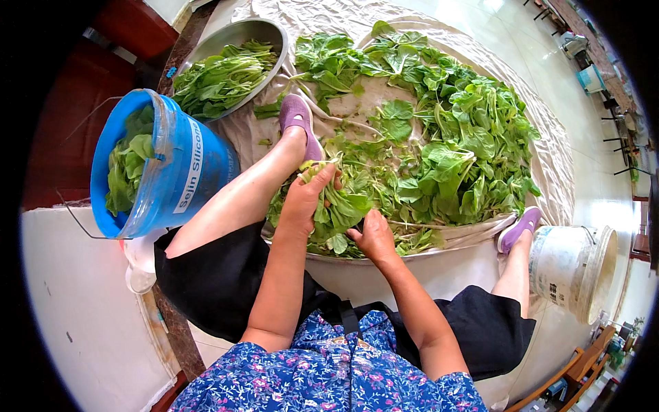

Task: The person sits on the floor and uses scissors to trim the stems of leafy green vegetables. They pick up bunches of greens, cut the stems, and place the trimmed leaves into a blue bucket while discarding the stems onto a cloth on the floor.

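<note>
My left hand (304, 198) grips a bunch of leafy greens (340, 208), its pale stem ends pointing up past the thumb. Close by on the right, my right hand (377, 237) is curled around a small dark object (357, 225); most of it is hidden, so its kind is unclear. The leaves of the held bunch hang towards this hand. Beneath and beyond both hands, trimmed leaves and stems lie on a pale cloth (553, 170). A thick heap of leafy greens (476, 123) curves around the cloth's far and right sides.
At the far left, a metal basin (280, 44) holds stacked greens (226, 77). A blue bucket (206, 159) with leaves inside stands by my left leg. A white bucket (561, 262) lies beyond my right foot. My purple shoes (296, 113) flank the cloth, the left one resting on it.
</note>
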The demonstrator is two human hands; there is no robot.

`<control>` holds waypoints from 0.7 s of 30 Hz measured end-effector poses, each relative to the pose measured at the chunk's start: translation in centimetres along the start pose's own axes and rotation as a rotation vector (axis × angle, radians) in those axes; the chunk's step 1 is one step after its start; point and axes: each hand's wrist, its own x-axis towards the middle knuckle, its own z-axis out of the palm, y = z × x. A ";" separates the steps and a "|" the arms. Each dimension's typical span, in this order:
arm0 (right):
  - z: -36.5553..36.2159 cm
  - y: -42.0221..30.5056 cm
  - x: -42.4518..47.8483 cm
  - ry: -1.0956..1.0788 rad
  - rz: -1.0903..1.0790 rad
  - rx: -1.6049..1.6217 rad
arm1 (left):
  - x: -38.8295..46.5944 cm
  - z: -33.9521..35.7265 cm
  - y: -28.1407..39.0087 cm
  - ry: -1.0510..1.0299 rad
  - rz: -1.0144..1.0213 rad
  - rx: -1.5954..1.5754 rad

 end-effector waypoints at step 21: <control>-9.3 -0.6 1.6 -0.145 0.034 0.415 | -0.6 0.1 0.8 -0.024 0.073 0.139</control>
